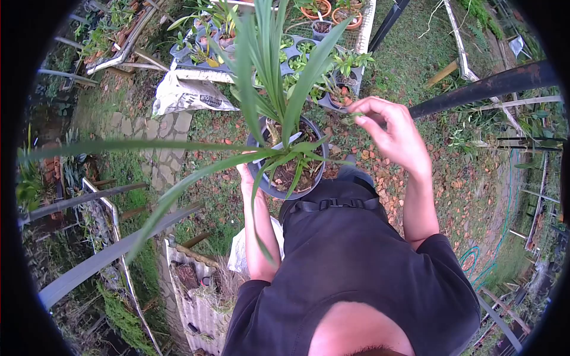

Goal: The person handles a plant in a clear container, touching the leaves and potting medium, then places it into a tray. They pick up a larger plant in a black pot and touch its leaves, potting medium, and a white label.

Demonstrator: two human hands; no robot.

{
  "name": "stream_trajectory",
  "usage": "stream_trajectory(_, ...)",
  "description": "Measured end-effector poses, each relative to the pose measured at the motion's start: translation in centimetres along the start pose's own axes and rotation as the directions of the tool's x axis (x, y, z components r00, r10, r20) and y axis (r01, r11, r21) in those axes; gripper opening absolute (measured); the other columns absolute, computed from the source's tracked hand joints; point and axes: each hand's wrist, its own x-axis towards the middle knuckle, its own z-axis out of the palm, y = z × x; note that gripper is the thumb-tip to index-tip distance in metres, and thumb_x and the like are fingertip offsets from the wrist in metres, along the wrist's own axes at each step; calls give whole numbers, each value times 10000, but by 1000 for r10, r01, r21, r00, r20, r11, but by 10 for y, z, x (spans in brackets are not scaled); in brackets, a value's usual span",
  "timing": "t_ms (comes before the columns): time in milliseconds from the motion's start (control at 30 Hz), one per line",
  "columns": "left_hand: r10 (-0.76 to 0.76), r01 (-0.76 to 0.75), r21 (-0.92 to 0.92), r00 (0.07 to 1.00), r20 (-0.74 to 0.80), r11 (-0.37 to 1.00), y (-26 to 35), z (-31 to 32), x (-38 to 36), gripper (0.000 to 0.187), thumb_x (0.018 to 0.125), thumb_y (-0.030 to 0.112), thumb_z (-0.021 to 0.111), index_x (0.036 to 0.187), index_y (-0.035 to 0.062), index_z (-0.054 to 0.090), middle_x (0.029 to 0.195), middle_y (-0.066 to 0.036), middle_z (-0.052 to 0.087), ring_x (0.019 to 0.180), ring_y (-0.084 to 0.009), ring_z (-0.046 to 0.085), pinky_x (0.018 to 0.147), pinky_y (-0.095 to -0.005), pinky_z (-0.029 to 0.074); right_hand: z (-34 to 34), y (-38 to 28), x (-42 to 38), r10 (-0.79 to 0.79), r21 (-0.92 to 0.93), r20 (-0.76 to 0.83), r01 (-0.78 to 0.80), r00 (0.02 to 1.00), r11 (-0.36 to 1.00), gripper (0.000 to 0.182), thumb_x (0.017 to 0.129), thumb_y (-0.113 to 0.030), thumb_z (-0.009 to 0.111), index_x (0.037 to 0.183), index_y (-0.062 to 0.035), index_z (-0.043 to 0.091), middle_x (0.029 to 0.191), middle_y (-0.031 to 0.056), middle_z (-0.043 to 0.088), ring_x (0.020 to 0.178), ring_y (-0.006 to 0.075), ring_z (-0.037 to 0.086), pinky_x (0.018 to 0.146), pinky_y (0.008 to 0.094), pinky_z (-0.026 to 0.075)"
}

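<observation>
A dark plastic plant pot (265, 187) is held up in front of my waist, tilted so that its soil shows. Long strap-like green leaves (265, 65) rise from it, and several droop to the left. A pale plant label (287, 143) stands among the stems. My left hand (246, 175) grips the pot's left side, its fingers mostly hidden behind the pot and leaves. To the right of the pot, clear of it, my right hand (387, 126) is closed in a pinch. A thin green sliver shows at its fingertips, too small to name for certain.
A bench ahead carries a grey tray (295, 62) of small plants and terracotta pots (347, 19). A white printed sack (193, 95) leans by it. A black pole (487, 89) crosses at right, a grey bar (119, 255) at left. Leaf litter covers the ground.
</observation>
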Motion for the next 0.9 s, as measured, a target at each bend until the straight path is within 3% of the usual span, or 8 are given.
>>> stream_trajectory(33,0,0,-5,1000,-16,1000,-1,-7,2,737,824,546,739,1270,-32,640,1190,-228,702,1029,-342,711,946,-486,594,-8,3,-2,20,-162,36,-14,999,987,162,924,-74,693,1045,31,716,1147,178,737,993,356,728,893,438,573)
stream_trajectory(133,1,-1,-7,1000,-31,1000,-7,-23,6,759,825,562,735,1289,-31,632,1209,-232,696,1042,-347,709,960,-489,591,-3,2,-18,-174,-610,-115,69,978,789,187,904,-93,717,1058,12,728,1180,173,722,1048,380,704,939,457,552)
stream_trajectory(233,0,0,-1,1000,-17,1000,-7,-24,8,781,826,577,731,1307,-30,625,1228,-236,690,1056,-352,708,974,-492,588,3,-18,-7,-91,-136,13,92,996,986,193,894,-108,736,1059,-9,740,1222,155,707,1108,358,688,954,448,545)
stream_trajectory(300,-1,1,1,1000,-1,1000,-6,-22,10,796,827,587,728,1319,-29,619,1241,-238,687,1065,-356,707,983,-494,586,15,-26,-6,-133,-14,34,133,991,991,186,894,-130,745,1052,-32,753,1249,144,688,1157,354,658,1025,458,508)
stream_trajectory(433,-12,12,6,1000,21,1000,-8,-21,13,825,828,607,723,1344,-27,609,1266,-244,679,1082,-362,704,1001,-498,582,39,-41,-8,-219,-57,58,222,974,973,190,897,-111,735,1060,-16,758,1345,176,622,1253,363,582,1086,467,466)
stream_trajectory(667,-59,57,35,994,87,998,-5,-18,11,877,831,643,713,1386,-25,591,1311,-253,665,1114,-374,701,1033,-505,575,63,-26,-4,-164,-133,95,176,982,975,274,823,-67,746,1089,2,747,1398,264,580,1292,416,545,1098,478,448)
stream_trajectory(767,25,-21,-24,981,190,999,-9,-13,20,687,906,478,649,1383,-13,596,1308,-209,679,1131,-335,699,1002,-486,574,64,-17,-5,-128,-123,93,138,988,983,314,814,-78,757,1120,-11,734,1403,281,572,1289,425,548,1103,486,440)
stream_trajectory(900,-36,37,-6,998,41,999,1,25,-4,504,892,364,648,1241,0,663,1161,-156,728,1020,-290,717,939,-451,583,80,10,-7,-149,-71,50,152,988,986,329,805,-87,768,1124,-17,726,1401,270,575,1250,431,577,1086,490,456)
